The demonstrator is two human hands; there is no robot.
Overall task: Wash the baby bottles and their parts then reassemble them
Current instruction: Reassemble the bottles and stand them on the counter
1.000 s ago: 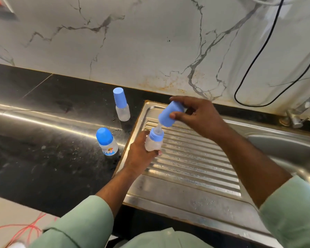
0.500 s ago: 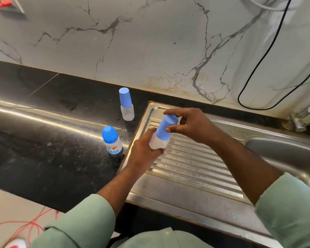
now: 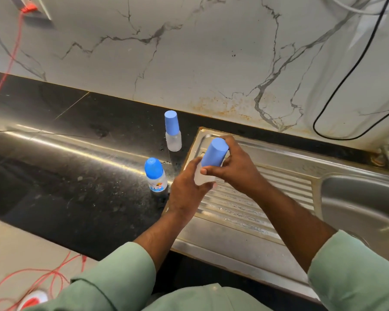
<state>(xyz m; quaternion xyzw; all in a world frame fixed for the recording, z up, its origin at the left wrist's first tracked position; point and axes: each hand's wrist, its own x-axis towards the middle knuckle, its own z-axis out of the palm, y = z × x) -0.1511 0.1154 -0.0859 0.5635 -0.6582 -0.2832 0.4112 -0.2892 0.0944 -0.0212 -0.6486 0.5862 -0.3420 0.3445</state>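
- My left hand [image 3: 186, 189] wraps the small clear plastic baby bottle [image 3: 200, 177] from below, holding it over the ribbed steel draining board [image 3: 245, 212].
- My right hand [image 3: 231, 164] pinches the tall blue cylindrical cap [image 3: 214, 152], thumb low at its rim, fingers behind.
- The cap sits on the bottle's top, its long axis tilted up and to the right, in line with the bottle, so I judge seating needs a push along that axis.
- Two capped bottles stand on the black surface [image 3: 76, 176], left of my hands.
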